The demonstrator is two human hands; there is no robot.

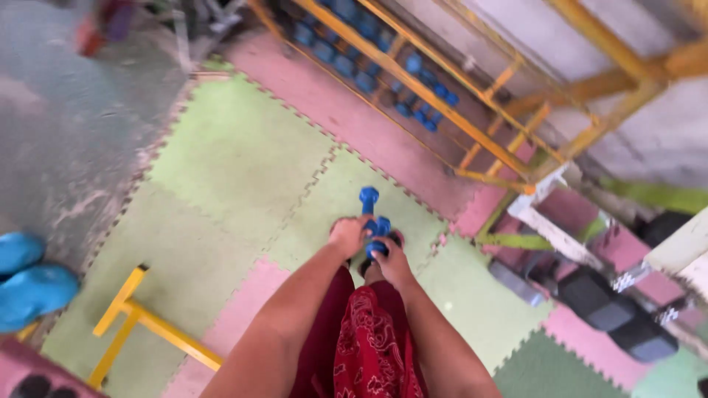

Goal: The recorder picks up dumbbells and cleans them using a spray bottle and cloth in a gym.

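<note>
Item: blue dumbbell, held over the green mat, just ahead of my knees.
Left hand: fingers curled shut around the near end.
Right hand: fingers wrapped closed on the same dumbbell, beside the left.
Step, as I judge it: a two-handed carry or lift, arms stretched down.
Next move calls for a firm, even grip from both hands, I think.
Nearby: rack of blue dumbbells beyond; yellow frame at left.
</note>
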